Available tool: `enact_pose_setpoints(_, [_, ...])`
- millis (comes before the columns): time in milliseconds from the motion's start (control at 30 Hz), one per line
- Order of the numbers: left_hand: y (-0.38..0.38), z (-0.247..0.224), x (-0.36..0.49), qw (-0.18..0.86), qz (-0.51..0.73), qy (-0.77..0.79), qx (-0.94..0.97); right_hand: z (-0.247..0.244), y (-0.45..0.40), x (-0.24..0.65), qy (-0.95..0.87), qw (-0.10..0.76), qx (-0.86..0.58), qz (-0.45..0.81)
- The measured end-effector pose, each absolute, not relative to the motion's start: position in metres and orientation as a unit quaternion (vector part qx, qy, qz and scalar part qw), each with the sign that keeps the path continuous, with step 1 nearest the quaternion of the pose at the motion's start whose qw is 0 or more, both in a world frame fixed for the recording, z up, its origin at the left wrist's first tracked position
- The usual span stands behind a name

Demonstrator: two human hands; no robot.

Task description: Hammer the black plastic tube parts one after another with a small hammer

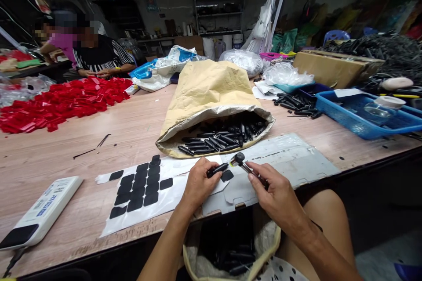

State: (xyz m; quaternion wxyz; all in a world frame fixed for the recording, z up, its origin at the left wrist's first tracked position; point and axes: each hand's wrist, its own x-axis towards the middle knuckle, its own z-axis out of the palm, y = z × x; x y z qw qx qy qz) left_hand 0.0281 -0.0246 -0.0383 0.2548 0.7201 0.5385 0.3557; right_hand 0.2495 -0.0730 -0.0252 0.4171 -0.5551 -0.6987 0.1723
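My left hand point(199, 182) is closed around a slim black tube-like part point(219, 169), its narrow tip pointing right. My right hand point(276, 191) grips the dark handle of a small hammer point(238, 158), whose rounded head is just right of the tube's tip. Both are above a grey board point(283, 158) at the table's front edge. A loose black square patch point(227, 176) lies on the board below the tip. To the left is a white backing sheet point(110, 226) with rows of black rounded square stickers point(140, 186). Beyond my hands, a tan paper sack point(212, 83) lies with its mouth towards me, full of black tubes point(217, 140).
Below the table edge, an open sack point(190, 257) holds more black parts. A white power bank point(49, 206) with a cable lies at left, near red pieces point(66, 101). At right stand a blue tray point(359, 125) and a cardboard box point(329, 68). Co-workers sit at back left.
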Motion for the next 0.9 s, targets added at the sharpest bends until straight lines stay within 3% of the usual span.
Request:
enact_pose_setpoints(200, [-0.022,-0.045,0.028,0.289,0.37,0.538,0.7,-0.027,-0.071,0.228,-0.734,0.395,-0.537,0.13])
enact_pose_setpoints(433, [-0.019,-0.043,0.025,0.309,0.363,0.535,0.698,-0.01,-0.066,0.219,-0.739,0.432,-0.507,0.099])
enact_pose_setpoints(900, [-0.027,-0.034,0.033,0.277,0.318,0.554,0.718,-0.033,-0.069,0.259,-0.674,0.414,-0.598,0.132])
